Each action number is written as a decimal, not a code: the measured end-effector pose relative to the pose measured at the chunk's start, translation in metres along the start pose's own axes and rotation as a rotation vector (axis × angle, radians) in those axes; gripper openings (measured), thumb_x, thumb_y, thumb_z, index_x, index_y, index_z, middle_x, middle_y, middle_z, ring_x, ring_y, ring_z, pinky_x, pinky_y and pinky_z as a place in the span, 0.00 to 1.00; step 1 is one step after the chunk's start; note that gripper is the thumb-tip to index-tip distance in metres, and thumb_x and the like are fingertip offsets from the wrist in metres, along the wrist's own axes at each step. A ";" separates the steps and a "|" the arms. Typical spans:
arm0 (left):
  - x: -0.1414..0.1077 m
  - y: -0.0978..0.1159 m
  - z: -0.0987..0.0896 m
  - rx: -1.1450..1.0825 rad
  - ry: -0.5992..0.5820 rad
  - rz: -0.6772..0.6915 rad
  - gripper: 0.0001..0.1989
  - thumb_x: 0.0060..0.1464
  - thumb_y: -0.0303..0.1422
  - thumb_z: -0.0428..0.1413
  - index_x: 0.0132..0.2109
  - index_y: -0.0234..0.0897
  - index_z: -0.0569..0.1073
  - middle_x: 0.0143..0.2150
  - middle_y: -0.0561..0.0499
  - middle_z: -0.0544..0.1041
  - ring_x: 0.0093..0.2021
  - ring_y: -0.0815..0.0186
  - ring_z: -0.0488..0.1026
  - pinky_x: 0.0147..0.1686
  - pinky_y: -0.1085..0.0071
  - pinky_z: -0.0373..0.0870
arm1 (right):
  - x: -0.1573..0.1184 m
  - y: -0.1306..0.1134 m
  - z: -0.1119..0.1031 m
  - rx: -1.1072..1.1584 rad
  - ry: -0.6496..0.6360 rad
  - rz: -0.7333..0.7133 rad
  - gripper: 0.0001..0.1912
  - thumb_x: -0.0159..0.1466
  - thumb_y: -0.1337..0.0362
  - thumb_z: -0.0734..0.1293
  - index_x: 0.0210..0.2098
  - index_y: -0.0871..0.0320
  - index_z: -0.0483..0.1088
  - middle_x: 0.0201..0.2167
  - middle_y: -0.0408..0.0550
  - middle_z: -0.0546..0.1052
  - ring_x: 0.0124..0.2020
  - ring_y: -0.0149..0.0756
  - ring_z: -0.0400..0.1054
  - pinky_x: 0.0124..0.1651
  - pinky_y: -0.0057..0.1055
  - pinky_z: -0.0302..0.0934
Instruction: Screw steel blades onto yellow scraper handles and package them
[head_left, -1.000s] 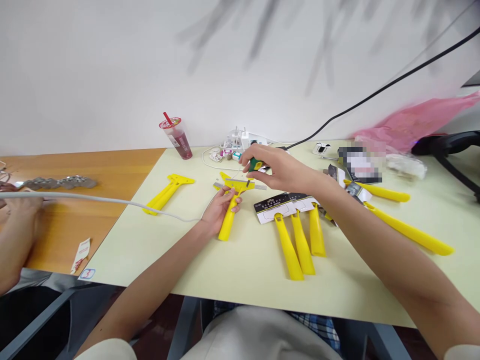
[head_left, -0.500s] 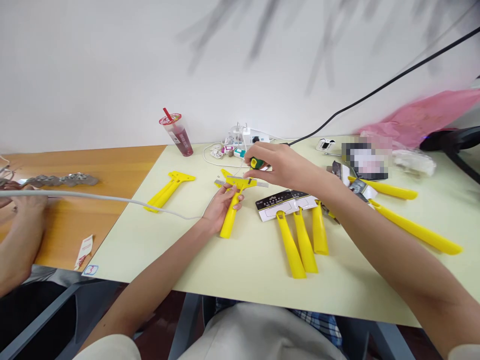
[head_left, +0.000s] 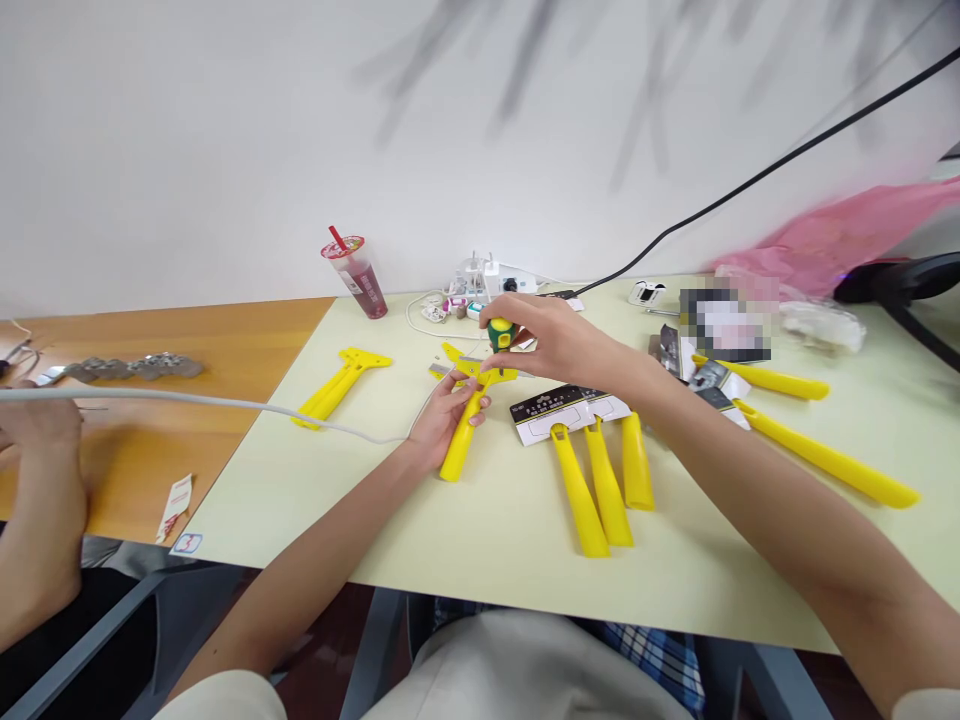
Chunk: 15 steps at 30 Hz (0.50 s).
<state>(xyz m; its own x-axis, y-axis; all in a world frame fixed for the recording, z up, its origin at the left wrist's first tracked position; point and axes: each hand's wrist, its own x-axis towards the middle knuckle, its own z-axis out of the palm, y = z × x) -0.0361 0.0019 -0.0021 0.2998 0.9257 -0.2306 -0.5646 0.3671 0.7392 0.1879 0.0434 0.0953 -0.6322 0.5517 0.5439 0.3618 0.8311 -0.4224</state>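
Observation:
My left hand [head_left: 444, 418] is closed around the neck of a yellow scraper [head_left: 463, 440], whose wide head with a metal blade points away from me. In my right hand [head_left: 541, 335] is a screwdriver [head_left: 501, 333] with a green and yellow handle, held upright over the scraper's head. Its tip seems to meet the head, though the exact contact is too small to tell. Behind the scraper's head lies another yellow part [head_left: 452, 352], partly covered. Another yellow scraper body [head_left: 341, 385] lies to the left, apart from both hands.
Several yellow scrapers in card packaging [head_left: 570, 412] lie right of my hands, with more yellow handles [head_left: 825, 455] farther right. A drink cup [head_left: 364, 288] and a power strip [head_left: 487, 275] stand by the wall. A white cable [head_left: 225, 402] crosses the left side. A co-worker's hand [head_left: 45, 425] is at far left.
My right hand has shifted slightly, and the screwdriver's handle now shows more upright over the scraper. The left hand keeps its hold. The co-worker's hand has moved a little left.

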 end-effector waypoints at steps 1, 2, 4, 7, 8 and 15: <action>-0.001 0.000 0.001 0.012 -0.007 -0.004 0.24 0.52 0.29 0.76 0.45 0.40 0.69 0.43 0.52 0.74 0.34 0.71 0.75 0.24 0.78 0.63 | 0.000 0.001 0.001 -0.023 0.022 -0.004 0.18 0.73 0.51 0.74 0.55 0.51 0.72 0.51 0.54 0.80 0.42 0.45 0.75 0.45 0.39 0.71; -0.002 0.000 0.002 0.026 -0.015 -0.007 0.24 0.51 0.30 0.76 0.45 0.40 0.69 0.42 0.52 0.73 0.34 0.70 0.75 0.25 0.78 0.63 | 0.000 0.002 0.002 -0.045 0.044 -0.009 0.18 0.72 0.49 0.74 0.54 0.51 0.72 0.49 0.53 0.80 0.39 0.44 0.73 0.44 0.38 0.69; -0.003 -0.001 0.004 0.066 -0.032 -0.010 0.27 0.49 0.32 0.78 0.45 0.40 0.68 0.41 0.53 0.73 0.34 0.69 0.76 0.25 0.77 0.63 | 0.000 0.004 0.004 -0.089 0.089 -0.025 0.20 0.72 0.45 0.74 0.49 0.52 0.72 0.43 0.51 0.79 0.35 0.41 0.70 0.41 0.36 0.65; -0.004 -0.001 0.006 0.123 -0.054 -0.003 0.30 0.46 0.32 0.79 0.46 0.40 0.67 0.40 0.53 0.73 0.34 0.69 0.76 0.25 0.77 0.64 | 0.001 0.005 0.007 -0.151 0.159 -0.046 0.24 0.72 0.39 0.72 0.44 0.52 0.68 0.37 0.47 0.77 0.31 0.39 0.66 0.38 0.35 0.60; -0.004 -0.001 0.006 0.133 -0.059 0.004 0.31 0.46 0.32 0.80 0.46 0.40 0.67 0.41 0.53 0.74 0.34 0.70 0.76 0.25 0.77 0.64 | 0.001 0.005 0.008 -0.170 0.185 -0.047 0.26 0.71 0.37 0.71 0.42 0.52 0.67 0.36 0.47 0.77 0.31 0.38 0.64 0.37 0.34 0.59; -0.001 -0.001 0.002 0.132 -0.035 0.058 0.33 0.44 0.33 0.80 0.46 0.40 0.66 0.43 0.54 0.74 0.35 0.69 0.77 0.25 0.77 0.67 | 0.002 0.005 0.020 -0.320 0.312 0.096 0.33 0.68 0.28 0.69 0.38 0.52 0.64 0.28 0.42 0.71 0.26 0.35 0.57 0.34 0.33 0.53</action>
<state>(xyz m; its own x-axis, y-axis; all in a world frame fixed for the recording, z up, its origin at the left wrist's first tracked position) -0.0347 0.0002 -0.0012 0.2974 0.9404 -0.1652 -0.4765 0.2961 0.8278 0.1747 0.0470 0.0801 -0.3669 0.5812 0.7263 0.6329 0.7282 -0.2631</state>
